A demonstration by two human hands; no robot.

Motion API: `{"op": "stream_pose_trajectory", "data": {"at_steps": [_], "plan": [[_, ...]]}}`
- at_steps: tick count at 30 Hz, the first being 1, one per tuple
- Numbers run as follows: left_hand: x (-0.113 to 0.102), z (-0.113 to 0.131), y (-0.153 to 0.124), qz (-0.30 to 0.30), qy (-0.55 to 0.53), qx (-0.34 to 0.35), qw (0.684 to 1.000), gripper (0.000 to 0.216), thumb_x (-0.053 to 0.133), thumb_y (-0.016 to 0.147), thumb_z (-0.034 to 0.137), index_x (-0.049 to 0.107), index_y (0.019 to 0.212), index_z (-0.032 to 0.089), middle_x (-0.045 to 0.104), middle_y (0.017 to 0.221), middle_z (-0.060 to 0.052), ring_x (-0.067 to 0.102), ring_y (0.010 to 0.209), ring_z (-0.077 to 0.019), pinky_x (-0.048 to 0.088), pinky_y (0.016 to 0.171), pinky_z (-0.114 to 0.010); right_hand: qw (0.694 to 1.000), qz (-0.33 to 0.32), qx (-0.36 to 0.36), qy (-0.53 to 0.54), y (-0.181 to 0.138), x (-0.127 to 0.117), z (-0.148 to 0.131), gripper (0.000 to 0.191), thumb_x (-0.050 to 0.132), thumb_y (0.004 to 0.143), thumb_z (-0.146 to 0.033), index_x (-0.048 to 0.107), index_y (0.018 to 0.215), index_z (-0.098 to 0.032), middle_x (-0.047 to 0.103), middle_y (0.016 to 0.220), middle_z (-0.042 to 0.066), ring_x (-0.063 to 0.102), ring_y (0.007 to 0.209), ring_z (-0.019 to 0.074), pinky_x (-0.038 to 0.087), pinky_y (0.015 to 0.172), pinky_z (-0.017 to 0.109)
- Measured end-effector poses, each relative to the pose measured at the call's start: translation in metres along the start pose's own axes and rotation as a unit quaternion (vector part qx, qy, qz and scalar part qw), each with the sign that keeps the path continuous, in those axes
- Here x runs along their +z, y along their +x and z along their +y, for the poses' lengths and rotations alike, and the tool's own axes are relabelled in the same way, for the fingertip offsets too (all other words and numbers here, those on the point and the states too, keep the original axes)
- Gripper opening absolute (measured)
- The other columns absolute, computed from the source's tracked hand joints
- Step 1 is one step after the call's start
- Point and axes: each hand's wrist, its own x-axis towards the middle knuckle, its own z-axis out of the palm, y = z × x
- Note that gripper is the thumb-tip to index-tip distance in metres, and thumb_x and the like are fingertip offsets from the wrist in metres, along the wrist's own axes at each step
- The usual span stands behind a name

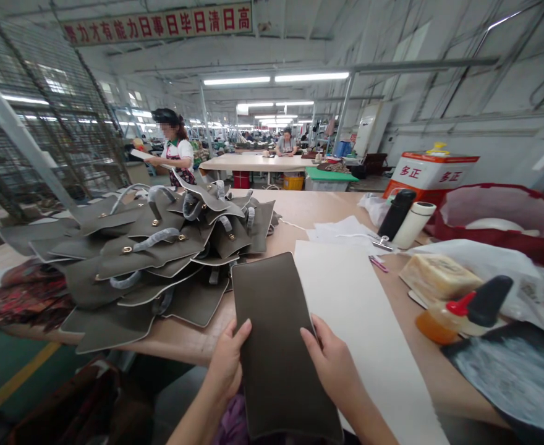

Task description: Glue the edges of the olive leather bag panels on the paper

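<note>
A dark grey-brown leather panel [279,352], long and rectangular with pale edges, is held up in front of me at the table's front edge. My left hand [229,358] grips its left edge, the thumb resting on the face. On the opposite edge, my right hand [330,355] is closed the same way, thumb on top and fingers behind. Beyond the left hand lies a heap of similar leather bag pieces [161,247], several with wrapped handles and gold-coloured fittings. A long white sheet [360,315] lies flat on the table, partly behind the panel and right hand.
On the right are a glue bottle with a red cap [441,321], a wrapped yellowish block [443,275], a black bottle [398,213], a white bottle [415,225] and a red bag [508,198]. Patterned cloth [26,296] lies left. A co-worker [174,148] stands beyond the heap.
</note>
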Motion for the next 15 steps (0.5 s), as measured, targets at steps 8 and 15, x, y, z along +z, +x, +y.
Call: {"op": "stream_pose_trajectory", "data": {"at_steps": [8, 15], "plan": [[0.005, -0.002, -0.008, 0.025, 0.013, -0.015, 1.0, 0.046, 0.068, 0.066, 0.027, 0.054, 0.109, 0.015, 0.068, 0.097, -0.011, 0.062, 0.092, -0.0272, 0.05, 0.082, -0.039, 0.976, -0.005, -0.109, -0.189, 0.002, 0.003, 0.007, 0.041, 0.02, 0.093, -0.033, 0.058, 0.09, -0.017, 0.065, 0.075, 0.009, 0.062, 0.069, 0.0205, 0.043, 0.06, 0.028], [0.002, -0.006, -0.013, 0.024, 0.019, -0.012, 0.999, 0.049, 0.068, 0.067, 0.027, 0.053, 0.111, 0.016, 0.067, 0.098, -0.01, 0.062, 0.093, -0.0264, 0.05, 0.082, -0.038, 0.978, 0.04, -0.071, -0.191, 0.015, 0.005, 0.017, 0.038, 0.027, 0.091, -0.04, 0.047, 0.113, -0.016, 0.063, 0.1, 0.01, 0.062, 0.082, 0.0226, 0.046, 0.066, 0.031]]}}
